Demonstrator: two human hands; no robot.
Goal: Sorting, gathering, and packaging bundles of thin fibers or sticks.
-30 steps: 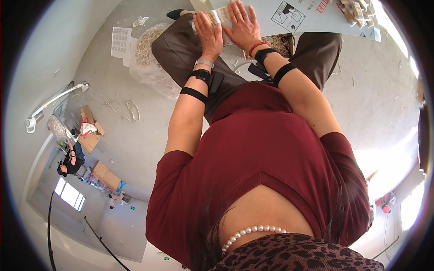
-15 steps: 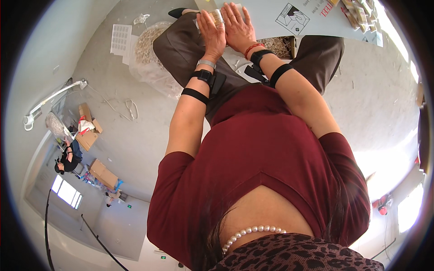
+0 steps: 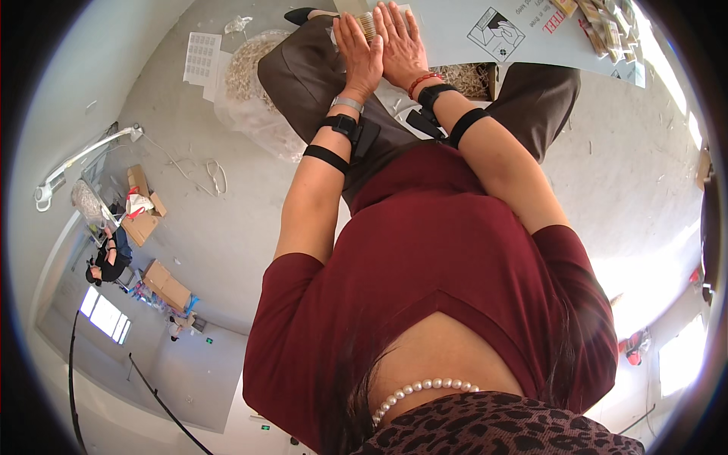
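Note:
A bundle of thin pale sticks point(image 3: 367, 27) sits between my two hands at the top edge. Around its left side lie the fingers of my left hand point(image 3: 359, 59), stretched out, with the thumb close to the right hand. My right hand point(image 3: 402, 51) presses along the other side, its fingers long and slightly apart. Both hands hold the bundle between them, their thumb sides nearly touching. Under them is the edge of a pale grey printed board point(image 3: 447, 34). The far end of the bundle is partly cut off by the picture's edge.
Several small stick packs point(image 3: 607, 30) lie on the board's right. Below its edge stands a brown box point(image 3: 491, 82) of loose sticks. Left of my knee are a clear plastic bag point(image 3: 254, 129) of sticks and a label sheet point(image 3: 202, 57). Another person point(image 3: 111, 258) sits far left near cardboard boxes.
My hands stay around the bundle and have shifted only slightly. The bundle now shows less between the fingers. The whole view has turned a little.

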